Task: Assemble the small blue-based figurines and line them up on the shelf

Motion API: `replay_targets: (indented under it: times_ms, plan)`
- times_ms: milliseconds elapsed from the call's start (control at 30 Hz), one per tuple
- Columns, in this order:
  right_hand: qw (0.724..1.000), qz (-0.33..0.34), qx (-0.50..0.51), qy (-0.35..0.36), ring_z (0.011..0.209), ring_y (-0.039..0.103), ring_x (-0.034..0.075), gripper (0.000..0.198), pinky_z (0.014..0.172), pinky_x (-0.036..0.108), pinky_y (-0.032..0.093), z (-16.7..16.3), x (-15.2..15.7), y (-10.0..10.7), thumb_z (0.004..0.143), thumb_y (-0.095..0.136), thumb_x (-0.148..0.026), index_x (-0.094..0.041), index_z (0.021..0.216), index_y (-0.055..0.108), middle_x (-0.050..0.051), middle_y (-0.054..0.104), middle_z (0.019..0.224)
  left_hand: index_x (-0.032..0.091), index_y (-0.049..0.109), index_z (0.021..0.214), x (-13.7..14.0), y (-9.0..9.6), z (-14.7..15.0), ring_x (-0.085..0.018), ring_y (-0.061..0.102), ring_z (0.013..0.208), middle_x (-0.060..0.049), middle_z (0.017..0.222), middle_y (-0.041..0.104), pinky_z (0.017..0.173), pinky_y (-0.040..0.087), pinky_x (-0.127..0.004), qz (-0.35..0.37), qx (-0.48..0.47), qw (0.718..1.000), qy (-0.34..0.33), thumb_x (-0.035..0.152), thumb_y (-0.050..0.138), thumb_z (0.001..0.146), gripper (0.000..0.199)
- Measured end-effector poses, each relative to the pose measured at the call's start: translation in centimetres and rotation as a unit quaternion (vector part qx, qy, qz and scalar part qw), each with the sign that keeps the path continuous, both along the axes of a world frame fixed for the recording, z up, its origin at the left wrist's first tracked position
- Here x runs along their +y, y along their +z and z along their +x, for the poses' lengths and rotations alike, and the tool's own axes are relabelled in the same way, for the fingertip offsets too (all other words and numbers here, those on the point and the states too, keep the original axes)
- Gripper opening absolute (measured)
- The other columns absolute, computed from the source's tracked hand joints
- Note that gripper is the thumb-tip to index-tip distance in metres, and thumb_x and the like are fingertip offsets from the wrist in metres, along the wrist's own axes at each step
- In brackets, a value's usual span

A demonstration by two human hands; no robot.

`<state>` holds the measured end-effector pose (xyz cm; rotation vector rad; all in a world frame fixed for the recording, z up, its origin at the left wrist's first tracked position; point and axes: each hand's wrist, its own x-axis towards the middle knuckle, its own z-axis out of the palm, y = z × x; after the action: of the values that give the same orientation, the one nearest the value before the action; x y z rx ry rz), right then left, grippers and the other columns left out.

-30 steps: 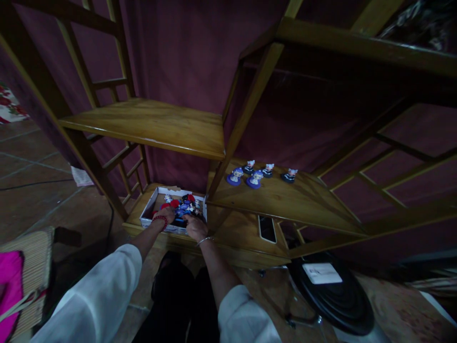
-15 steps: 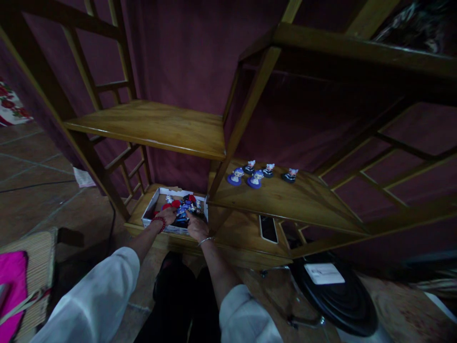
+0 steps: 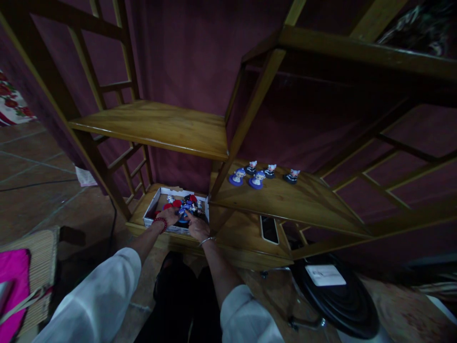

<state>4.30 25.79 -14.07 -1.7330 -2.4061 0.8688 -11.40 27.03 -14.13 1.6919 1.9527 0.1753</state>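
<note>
2 purple-based figurines (image 3: 257, 180), 3 black-based figurines (image 3: 270, 172), 1 white box (image 3: 178, 230), 2 hands (image 3: 170, 216), 1 red bracelet (image 3: 164, 223), 1 silver bangle (image 3: 206, 240), 1 dark-screened device (image 3: 269, 230), 1 black seat (image 3: 342, 307), 1 flat white item (image 3: 325, 275) and 1 pink cloth (image 3: 14, 276) are counted, while the boxed figurines (image 3: 185, 207) are too jumbled to be counted.

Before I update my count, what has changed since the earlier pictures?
Nothing plainly moved beyond a slight shift of the view. The left hand and right hand stay at the pile in the box; any grip is too small to tell. The five figures on the shelf stayed put.
</note>
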Motion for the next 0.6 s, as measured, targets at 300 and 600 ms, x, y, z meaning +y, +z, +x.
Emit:
replay_targets:
  times_ms: [300, 600]
  plan:
    - [0.998, -0.019, 0.012, -0.06, 0.1, 0.057, 0.016, 0.054, 0.08, 0.024, 0.042, -0.53, 0.07, 0.37, 0.079, 0.041, -0.017, -0.031, 0.13, 0.036, -0.002, 0.061, 0.112, 0.025, 0.056, 0.109, -0.06, -0.29, -0.28, -0.023, 0.057, 0.099, -0.007, 0.107, 0.062, 0.081, 0.042, -0.03, -0.009, 0.003, 0.999, -0.031, 0.043, 0.038, 0.081, 0.037]
    - [0.996, -0.003, 0.03, -0.082, 0.101, 0.056, 0.014, 0.04, 0.084, 0.022, 0.041, -0.46, 0.47, -0.32, 0.077, 0.045, -0.015, -0.024, 0.115, 0.053, 0.001, 0.062, 0.109, 0.02, 0.052, 0.112, -0.18, 0.24, -0.05, -0.025, 0.057, 0.1, -0.012, 0.108, 0.062, 0.081, 0.042, -0.032, 0.0, 0.016, 1.0, 0.021, 0.035, 0.033, 0.083, 0.037]
